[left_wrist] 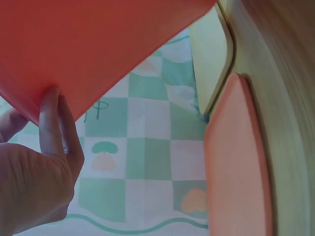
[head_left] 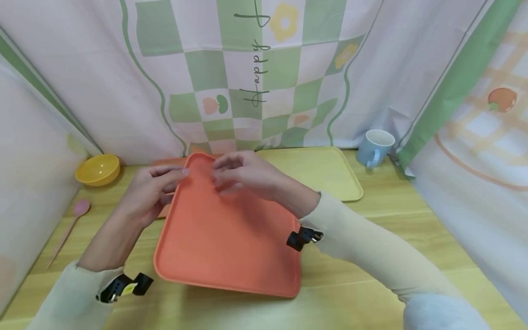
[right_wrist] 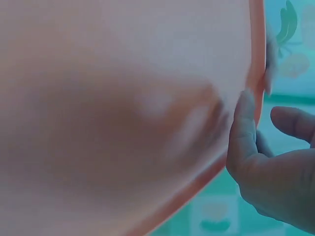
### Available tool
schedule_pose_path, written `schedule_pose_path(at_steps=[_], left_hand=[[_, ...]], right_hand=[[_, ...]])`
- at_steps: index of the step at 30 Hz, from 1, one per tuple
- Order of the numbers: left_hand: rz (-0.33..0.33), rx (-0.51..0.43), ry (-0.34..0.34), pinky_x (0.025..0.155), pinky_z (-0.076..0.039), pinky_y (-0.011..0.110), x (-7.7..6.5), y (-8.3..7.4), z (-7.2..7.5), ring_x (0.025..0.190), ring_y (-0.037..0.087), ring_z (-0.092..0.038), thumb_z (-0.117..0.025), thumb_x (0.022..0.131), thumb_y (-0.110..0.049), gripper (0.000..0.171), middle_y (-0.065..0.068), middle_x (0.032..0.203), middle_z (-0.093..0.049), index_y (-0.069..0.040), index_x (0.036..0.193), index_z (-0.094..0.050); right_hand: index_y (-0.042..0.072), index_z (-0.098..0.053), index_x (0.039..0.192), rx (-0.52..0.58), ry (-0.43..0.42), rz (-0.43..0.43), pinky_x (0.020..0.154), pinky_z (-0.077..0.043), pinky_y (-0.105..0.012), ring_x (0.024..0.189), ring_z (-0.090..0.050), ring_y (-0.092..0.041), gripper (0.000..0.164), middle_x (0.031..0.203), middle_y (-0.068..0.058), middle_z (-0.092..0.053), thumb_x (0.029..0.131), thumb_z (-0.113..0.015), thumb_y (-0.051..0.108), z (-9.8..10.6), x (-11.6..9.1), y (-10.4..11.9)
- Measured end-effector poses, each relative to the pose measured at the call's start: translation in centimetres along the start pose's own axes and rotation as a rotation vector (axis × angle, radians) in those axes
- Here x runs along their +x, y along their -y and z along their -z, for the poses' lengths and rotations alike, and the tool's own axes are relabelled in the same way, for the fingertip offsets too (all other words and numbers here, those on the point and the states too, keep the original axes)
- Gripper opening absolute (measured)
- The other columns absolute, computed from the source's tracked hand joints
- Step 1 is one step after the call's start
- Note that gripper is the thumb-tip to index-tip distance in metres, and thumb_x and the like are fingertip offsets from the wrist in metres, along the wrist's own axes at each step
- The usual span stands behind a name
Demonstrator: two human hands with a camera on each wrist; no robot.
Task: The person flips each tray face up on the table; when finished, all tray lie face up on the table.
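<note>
In the head view a coral-orange rectangular tray (head_left: 231, 238) is held up at a tilt over the table. My left hand (head_left: 142, 192) grips its rim near the far left corner. Thumb and fingers also pinch the raised tray (left_wrist: 98, 39) in the left wrist view. Over the tray's upper part hovers my right hand (head_left: 251, 176), slightly blurred, its fingers loosely bent. The right wrist view shows the right hand (right_wrist: 275, 167) close to the tray's rim (right_wrist: 258, 64); whether it touches is unclear. Behind the raised tray lies another orange tray (left_wrist: 236, 157), mostly hidden in the head view.
A pale yellow tray (head_left: 313, 172) lies at the back, with a blue mug (head_left: 374, 149) to its right. On the left are a yellow bowl (head_left: 99, 170) and a pink spoon (head_left: 70, 231). A printed curtain (head_left: 243, 73) hangs behind the wooden table (head_left: 392, 256).
</note>
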State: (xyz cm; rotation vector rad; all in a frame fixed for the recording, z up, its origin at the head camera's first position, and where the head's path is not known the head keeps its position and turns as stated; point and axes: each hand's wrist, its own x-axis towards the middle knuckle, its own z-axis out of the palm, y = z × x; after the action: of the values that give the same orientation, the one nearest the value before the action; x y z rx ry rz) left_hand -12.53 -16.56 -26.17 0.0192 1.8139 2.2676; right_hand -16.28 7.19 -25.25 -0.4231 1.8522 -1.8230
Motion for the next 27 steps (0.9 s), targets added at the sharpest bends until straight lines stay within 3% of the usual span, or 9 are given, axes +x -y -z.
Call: schedule_pose_path(at_steps=[5, 12, 19, 24, 27], left_hand=[[0.033, -0.026, -0.032, 0.059, -0.058, 0.025, -0.1, 0.5, 0.9, 0.067, 0.011, -0.068, -0.073, 0.096, -0.013, 0.007, 0.003, 0.081, -0.074, -0.010, 0.095, -0.080], [0.052, -0.062, -0.062, 0.050, -0.051, 0.023, 0.1, 1.4, 1.8, 0.060, 0.009, -0.062, -0.072, 0.096, -0.010, 0.007, 0.004, 0.077, -0.073, -0.008, 0.092, -0.078], [0.067, -0.068, -0.093, 0.049, -0.049, 0.021, 0.2, 2.1, 2.4, 0.059, 0.008, -0.061, -0.072, 0.096, -0.009, 0.006, 0.003, 0.077, -0.072, -0.008, 0.092, -0.076], [0.056, -0.052, -0.104, 0.048, -0.047, 0.020, 0.2, 2.8, 2.9, 0.056, 0.007, -0.055, -0.070, 0.097, -0.009, 0.007, 0.000, 0.072, -0.067, -0.008, 0.092, -0.075], [0.053, -0.060, -0.110, 0.049, -0.050, 0.020, 0.3, 3.2, 3.3, 0.057, 0.006, -0.058, -0.068, 0.098, -0.007, 0.009, 0.001, 0.073, -0.068, -0.008, 0.091, -0.075]], right_hand=[[-0.009, -0.056, 0.131, 0.021, -0.060, -0.049, 0.082, -0.060, -0.036, 0.100, -0.067, -0.023, 0.035, 0.122, -0.017, -0.063, 0.098, -0.063, 0.000, 4.4, -0.7, -3.7], [-0.011, -0.050, 0.134, 0.088, -0.150, -0.081, 0.094, -0.056, -0.041, 0.105, -0.067, -0.026, 0.038, 0.123, -0.020, -0.063, 0.099, -0.061, 0.000, 9.6, -2.5, -7.3], [-0.012, -0.047, 0.134, 0.085, -0.208, -0.102, 0.090, -0.057, -0.036, 0.098, -0.066, -0.021, 0.040, 0.111, -0.013, -0.066, 0.098, -0.061, -0.001, 12.4, -3.9, -9.3], [-0.014, -0.046, 0.136, 0.059, -0.254, -0.124, 0.091, -0.057, -0.037, 0.098, -0.063, -0.019, 0.041, 0.112, -0.014, -0.062, 0.099, -0.060, -0.001, 13.9, -4.5, -10.5], [-0.017, -0.042, 0.140, 0.019, -0.266, -0.129, 0.094, -0.056, -0.038, 0.099, -0.062, -0.018, 0.047, 0.114, -0.017, -0.062, 0.100, -0.059, -0.001, 14.6, -4.7, -11.1]])
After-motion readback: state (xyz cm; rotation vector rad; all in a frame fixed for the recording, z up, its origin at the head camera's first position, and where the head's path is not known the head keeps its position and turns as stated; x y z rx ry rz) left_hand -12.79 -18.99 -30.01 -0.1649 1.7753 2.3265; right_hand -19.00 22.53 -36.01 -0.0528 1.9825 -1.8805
